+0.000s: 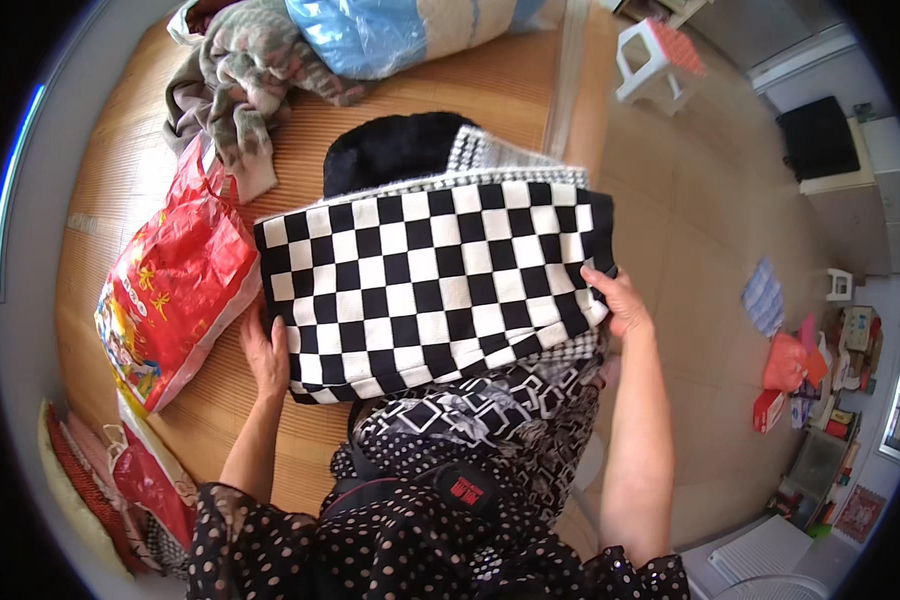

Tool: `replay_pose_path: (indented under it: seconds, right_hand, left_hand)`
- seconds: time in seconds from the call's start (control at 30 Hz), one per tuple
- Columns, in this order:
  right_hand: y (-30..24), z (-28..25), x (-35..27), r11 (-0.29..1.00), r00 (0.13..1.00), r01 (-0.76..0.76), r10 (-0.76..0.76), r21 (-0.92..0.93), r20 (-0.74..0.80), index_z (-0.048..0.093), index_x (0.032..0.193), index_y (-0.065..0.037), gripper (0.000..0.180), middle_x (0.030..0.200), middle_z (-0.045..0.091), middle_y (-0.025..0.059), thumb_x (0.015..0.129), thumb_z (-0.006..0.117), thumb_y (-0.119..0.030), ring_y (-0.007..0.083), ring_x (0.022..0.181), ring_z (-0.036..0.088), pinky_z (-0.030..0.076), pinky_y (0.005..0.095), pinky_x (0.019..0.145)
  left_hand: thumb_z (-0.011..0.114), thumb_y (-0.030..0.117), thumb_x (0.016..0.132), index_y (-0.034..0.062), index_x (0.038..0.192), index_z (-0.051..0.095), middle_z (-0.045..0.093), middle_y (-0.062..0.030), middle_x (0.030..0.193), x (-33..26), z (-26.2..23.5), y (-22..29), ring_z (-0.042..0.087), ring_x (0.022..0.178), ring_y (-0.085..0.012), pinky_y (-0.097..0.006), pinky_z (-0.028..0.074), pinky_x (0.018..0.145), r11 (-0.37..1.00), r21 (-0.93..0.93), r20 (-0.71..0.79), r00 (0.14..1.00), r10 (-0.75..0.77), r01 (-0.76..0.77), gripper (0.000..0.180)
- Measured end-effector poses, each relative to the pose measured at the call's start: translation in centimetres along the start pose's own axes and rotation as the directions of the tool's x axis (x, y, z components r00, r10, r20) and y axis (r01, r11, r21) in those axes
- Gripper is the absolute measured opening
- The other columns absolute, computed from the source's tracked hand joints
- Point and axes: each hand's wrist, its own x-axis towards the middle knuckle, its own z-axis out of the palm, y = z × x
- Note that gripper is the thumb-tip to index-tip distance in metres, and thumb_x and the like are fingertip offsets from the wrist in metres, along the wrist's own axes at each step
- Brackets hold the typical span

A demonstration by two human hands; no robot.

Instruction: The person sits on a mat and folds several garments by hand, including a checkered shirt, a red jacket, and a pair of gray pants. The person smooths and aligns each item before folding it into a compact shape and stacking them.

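Pinching checkered fabric (430, 285) at right edge with right hand (625, 303), facing roomy floor (690, 220); touching left edge with half-curled left hand (263, 352), can't judge grip, beside red bag (185, 280).

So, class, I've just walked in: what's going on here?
A person has both hands on a black-and-white checkered fabric: the right hand grips its right edge, the left hand is at its left edge. A black furry item shows just beyond it, and a red plastic bag lies to the left.
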Motion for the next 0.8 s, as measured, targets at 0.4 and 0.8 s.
replay_pose_path:
  seconds: [0.4, 0.8]
  right_hand:
    - [0.2, -0.1, 2.9, 0.979, 0.997, -0.037, 0.049, -0.2, 0.053, 0.043, 0.128, 0.003, 0.068, 0.12, 0.055, 0.0114, 0.073, 0.072, -0.027, 0.0211, 0.108, 0.052, 0.041, 0.0324, 0.094]
    - [-0.2, -0.3, 1.5, 0.987, 0.98, -0.122, 0.137, -0.109, 0.146, 0.052, 0.12, 0.002, 0.057, 0.113, 0.06, 0.0112, 0.072, 0.072, -0.021, 0.0206, 0.101, 0.057, 0.044, 0.0323, 0.089]
  left_hand:
    - [0.061, 0.023, 0.084, -0.0048, 0.133, 0.033, 0.051, -0.0232, 0.123, 2.8, 0.8, 4.3, 0.05, 0.113, -0.0303, -0.034, 0.037, 0.097, 0.94, -0.268, 0.134, 0.975, -0.179, 0.209, 0.063]
    - [0.065, 0.024, 0.08, -0.0029, 0.133, 0.033, 0.051, -0.0208, 0.123, 3.3, 0.9, 4.9, 0.05, 0.112, -0.0297, -0.034, 0.038, 0.096, 0.935, -0.261, 0.144, 0.967, -0.211, 0.242, 0.067]
